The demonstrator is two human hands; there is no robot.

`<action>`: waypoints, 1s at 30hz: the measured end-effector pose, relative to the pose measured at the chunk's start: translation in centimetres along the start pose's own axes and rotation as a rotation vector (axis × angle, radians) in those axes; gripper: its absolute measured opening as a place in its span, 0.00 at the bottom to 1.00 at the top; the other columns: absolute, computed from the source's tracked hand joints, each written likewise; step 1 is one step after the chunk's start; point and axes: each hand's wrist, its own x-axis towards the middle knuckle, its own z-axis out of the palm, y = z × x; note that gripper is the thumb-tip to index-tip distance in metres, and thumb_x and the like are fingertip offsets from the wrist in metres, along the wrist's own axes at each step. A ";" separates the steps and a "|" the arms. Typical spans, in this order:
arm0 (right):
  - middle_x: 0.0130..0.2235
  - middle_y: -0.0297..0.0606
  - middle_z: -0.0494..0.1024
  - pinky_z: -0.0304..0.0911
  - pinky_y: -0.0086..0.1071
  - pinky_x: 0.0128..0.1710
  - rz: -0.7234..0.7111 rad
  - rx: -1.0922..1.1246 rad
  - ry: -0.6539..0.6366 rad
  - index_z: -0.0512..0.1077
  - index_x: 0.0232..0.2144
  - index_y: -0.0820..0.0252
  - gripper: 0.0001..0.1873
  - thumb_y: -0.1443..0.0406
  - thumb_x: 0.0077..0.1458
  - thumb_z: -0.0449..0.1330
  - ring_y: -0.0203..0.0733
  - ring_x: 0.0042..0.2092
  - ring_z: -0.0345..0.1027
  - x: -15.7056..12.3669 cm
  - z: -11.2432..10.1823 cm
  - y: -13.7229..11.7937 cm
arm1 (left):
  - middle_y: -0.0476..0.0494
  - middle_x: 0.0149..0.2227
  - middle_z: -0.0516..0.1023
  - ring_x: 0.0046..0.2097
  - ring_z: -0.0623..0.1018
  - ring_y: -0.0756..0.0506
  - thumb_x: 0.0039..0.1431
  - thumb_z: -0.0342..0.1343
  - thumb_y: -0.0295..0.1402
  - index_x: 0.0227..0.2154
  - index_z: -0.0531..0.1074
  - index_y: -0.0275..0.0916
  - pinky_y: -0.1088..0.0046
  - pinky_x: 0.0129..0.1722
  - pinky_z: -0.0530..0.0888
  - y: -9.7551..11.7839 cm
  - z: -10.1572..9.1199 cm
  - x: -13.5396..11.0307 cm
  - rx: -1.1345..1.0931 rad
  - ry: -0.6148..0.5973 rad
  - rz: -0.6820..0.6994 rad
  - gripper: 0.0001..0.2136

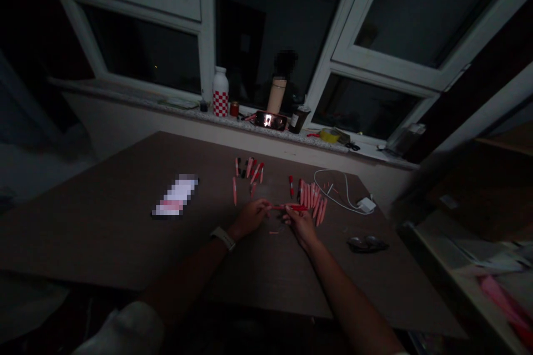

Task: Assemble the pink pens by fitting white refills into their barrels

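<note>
- Right forearm (350,299) reaches up from the bottom edge, and left forearm (187,277) comes in from the lower left, with a pale watch (222,238) on its wrist
- Hands (275,221) are together above the surface, both pinching one slim red tube (291,207) held level, the left at its left end and the right nearer its middle
- Small pink piece (273,232) lies on the surface just below the hands
- Pink tubes (310,198) lie in a loose fanned row just beyond the right hand, and a second group of pink tubes (250,173) lies scattered beyond the left hand
- White cable (333,191) loops beside the right row, running to a white charger (365,205)
- Dark glasses (367,243) lie to the right of the right hand, well apart from it
- Blurred white-and-pink rectangle (175,195) lies flat at the left, its details hidden
- Brown surface (104,233) ends near a stone windowsill (187,104) holding a checked bottle (220,91), a tan tube (276,95), a phone (270,120), a dark jar (298,119) and yellow tape (330,136)
</note>
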 end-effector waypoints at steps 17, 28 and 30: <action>0.38 0.43 0.83 0.70 0.25 0.30 -0.034 0.061 -0.144 0.76 0.32 0.64 0.16 0.59 0.43 0.71 0.37 0.34 0.77 1.7 -0.9 0.5 | 0.47 0.23 0.74 0.29 0.74 0.45 0.67 0.41 0.44 0.25 0.70 0.38 0.71 0.31 0.65 -1.4 0.3 1.3 0.268 -0.057 0.046 0.21; 0.41 0.42 0.82 0.72 0.27 0.33 0.025 0.104 -0.106 0.76 0.33 0.60 0.14 0.60 0.43 0.71 0.39 0.36 0.78 1.6 -1.8 0.2 | 0.49 0.30 0.77 0.32 0.74 0.48 0.67 0.45 0.42 0.34 0.70 0.38 0.74 0.33 0.66 -0.6 0.1 1.3 0.207 -0.148 0.038 0.14; 0.42 0.42 0.82 0.71 0.27 0.34 0.038 0.110 -0.110 0.76 0.33 0.60 0.14 0.60 0.44 0.71 0.39 0.37 0.78 1.5 -2.0 0.1 | 0.49 0.27 0.75 0.31 0.74 0.48 0.68 0.43 0.42 0.32 0.71 0.38 0.74 0.32 0.66 -0.2 -0.1 1.3 0.211 -0.168 0.019 0.17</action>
